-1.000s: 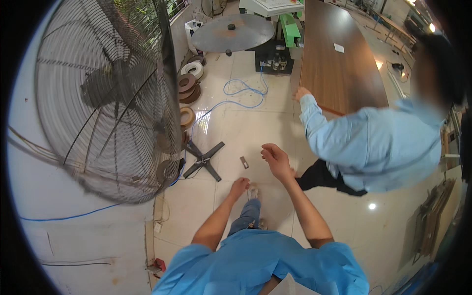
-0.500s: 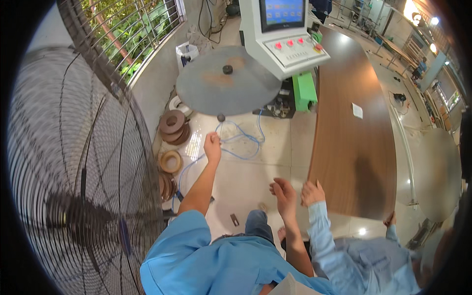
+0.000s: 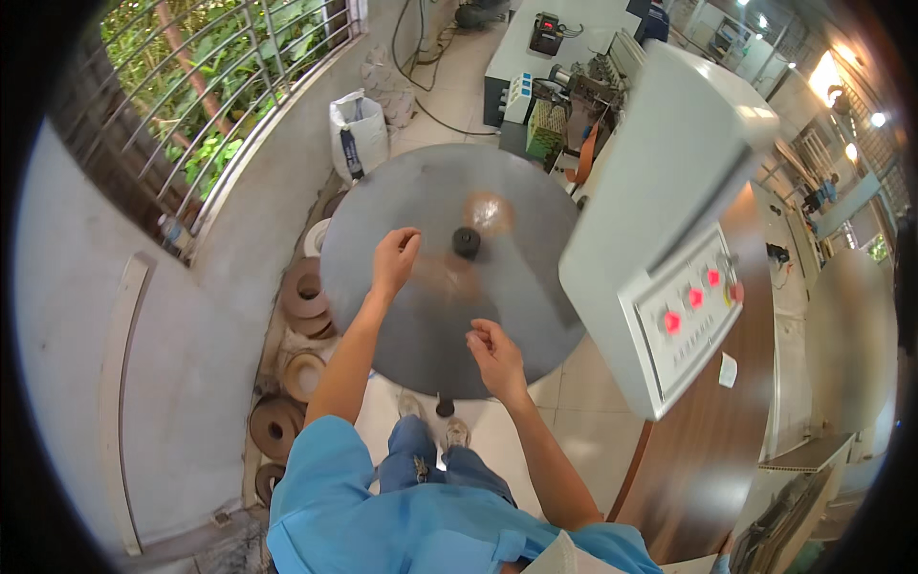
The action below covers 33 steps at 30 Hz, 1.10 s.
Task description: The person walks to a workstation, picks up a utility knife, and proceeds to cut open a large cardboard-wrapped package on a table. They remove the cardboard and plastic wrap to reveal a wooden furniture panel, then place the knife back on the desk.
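As the one disc [image 3: 449,295] lies beneath the left hand [image 3: 393,260] and right hand [image 3: 496,361], round, with no long axis, its one central knob [image 3: 466,243] sits nearer the left hand, off to its right. The hands hang apart, fingers loosely curled, visibly empty. Farther out: one bag [image 3: 360,136], one console [image 3: 650,210], three red buttons [image 3: 695,298].

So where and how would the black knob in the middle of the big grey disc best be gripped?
Probably by its rounded side, fingers closing around it from above. The black knob stands up from the flat grey disc, leaving its side exposed, while the disc blocks it from below. The left hand looks nearest, so coming in from the left seems easiest.
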{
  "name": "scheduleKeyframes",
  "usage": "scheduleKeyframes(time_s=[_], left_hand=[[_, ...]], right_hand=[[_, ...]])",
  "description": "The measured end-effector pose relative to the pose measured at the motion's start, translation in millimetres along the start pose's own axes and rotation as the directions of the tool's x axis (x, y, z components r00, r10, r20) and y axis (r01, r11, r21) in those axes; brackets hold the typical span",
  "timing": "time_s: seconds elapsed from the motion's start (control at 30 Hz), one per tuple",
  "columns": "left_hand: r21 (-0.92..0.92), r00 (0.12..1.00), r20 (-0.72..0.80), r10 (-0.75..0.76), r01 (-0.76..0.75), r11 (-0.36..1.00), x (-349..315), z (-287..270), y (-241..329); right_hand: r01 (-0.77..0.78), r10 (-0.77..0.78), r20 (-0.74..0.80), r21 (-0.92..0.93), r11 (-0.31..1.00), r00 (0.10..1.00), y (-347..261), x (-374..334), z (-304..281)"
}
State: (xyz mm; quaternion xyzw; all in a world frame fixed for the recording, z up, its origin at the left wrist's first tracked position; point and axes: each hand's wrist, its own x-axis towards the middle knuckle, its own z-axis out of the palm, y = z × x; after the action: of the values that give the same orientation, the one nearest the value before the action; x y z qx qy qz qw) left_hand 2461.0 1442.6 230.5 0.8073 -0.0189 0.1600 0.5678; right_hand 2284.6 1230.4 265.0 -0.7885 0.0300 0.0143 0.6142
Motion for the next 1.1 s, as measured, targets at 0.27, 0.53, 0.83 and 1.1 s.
scheduleKeyframes(time_s=[0.27, 0.53, 0.83, 1.1], left_hand=[[0.217, 0.936, 0.306, 0.173, -0.246, 0.945, 101.7, 65.4, -62.0], [0.306, 0.879, 0.464, 0.112, -0.278, 0.91, 106.2, 81.1, -61.1], [0.328, 0.833, 0.553, -0.024, -0.191, 0.925, 117.6, 79.6, -55.9], [0.333, 0.807, 0.59, -0.019, -0.222, 0.916, 121.8, 80.6, -53.5]], right_hand=[[0.131, -0.22, -0.477, -0.213, 0.968, 0.851, -7.3, 246.9, 2.3], [-0.395, -0.05, -0.845, -0.3, 0.868, 0.533, 64.9, 532.7, -149.8], [-0.339, 0.445, -0.788, 0.317, 0.886, 0.425, 138.0, 601.1, -209.0], [-0.659, 0.165, -0.804, -0.33, 0.676, 0.571, 97.2, 591.1, -216.6]])
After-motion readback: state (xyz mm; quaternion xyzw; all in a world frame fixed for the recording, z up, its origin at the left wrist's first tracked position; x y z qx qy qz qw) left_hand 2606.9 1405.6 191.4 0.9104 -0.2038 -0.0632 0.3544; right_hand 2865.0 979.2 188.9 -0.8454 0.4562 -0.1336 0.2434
